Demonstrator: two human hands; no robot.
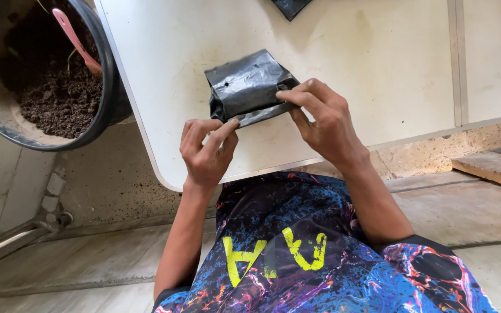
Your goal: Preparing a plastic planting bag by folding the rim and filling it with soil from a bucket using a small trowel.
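one black plastic bag (249, 86) on white desk (378, 58), left hand (207, 152) and right hand (325, 122) both pinching its near edge, second black bag (290, 7) at far edge

I have one view only, worn on the head, looking steeply down and close over the white surface (378, 52) and my own lap.

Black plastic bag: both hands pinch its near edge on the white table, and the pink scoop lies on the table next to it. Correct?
Not quite. The head view shows the pink scoop in the soil tub, not on the white table. Left hand and right hand do pinch the black plastic bag.
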